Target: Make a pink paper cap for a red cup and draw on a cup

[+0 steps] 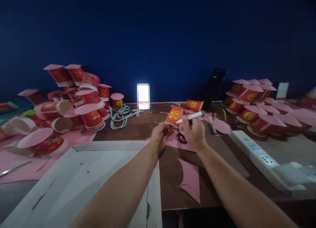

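Note:
My left hand (pixel 161 134) grips a red paper cup (pixel 174 115) with gold lettering, held tilted above the wooden table (pixel 138 129). My right hand (pixel 194 132) is closed round a white marker (pixel 191 117), whose tip points left toward the cup's lower edge. Below the hands lie black-handled scissors (pixel 182 137) on a sheet of pink paper (pixel 174 143).
Piles of red cups capped with pink paper discs stand at the left (pixel 84 99) and right (pixel 249 103). A white tray (pixel 81 178), a pink offcut (pixel 191 178), a white power strip (pixel 256 154), a coiled cord (pixel 120 116), another lying cup (pixel 194 105) and a second marker (pixel 212 124) are around.

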The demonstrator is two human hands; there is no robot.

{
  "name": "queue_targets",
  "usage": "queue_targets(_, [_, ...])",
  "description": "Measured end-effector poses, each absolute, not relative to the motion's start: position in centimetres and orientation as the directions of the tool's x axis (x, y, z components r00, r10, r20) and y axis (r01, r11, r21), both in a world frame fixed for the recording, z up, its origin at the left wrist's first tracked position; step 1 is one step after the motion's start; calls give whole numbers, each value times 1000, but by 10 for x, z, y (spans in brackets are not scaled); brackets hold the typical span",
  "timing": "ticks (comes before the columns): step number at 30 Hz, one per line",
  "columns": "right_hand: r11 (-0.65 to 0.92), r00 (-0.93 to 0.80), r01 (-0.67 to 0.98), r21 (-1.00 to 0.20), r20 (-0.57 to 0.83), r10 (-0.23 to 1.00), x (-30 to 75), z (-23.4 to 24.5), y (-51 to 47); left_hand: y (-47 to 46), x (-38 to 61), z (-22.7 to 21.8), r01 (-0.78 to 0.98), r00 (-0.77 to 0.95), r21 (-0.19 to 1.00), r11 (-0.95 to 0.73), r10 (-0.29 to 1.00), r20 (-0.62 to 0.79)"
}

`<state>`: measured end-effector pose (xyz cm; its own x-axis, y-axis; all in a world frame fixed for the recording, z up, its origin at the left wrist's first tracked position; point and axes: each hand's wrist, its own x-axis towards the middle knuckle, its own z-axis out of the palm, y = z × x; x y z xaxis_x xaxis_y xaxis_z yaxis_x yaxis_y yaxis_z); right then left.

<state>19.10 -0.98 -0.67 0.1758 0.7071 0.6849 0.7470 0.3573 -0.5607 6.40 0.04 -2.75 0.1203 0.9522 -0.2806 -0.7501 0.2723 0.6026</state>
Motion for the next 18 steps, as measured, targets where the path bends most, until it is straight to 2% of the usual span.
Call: queue_targets(18, [350,190,767,-538,711,677,193,-6,-9,-2,64,-25,-750,121,598,283,948,-296])
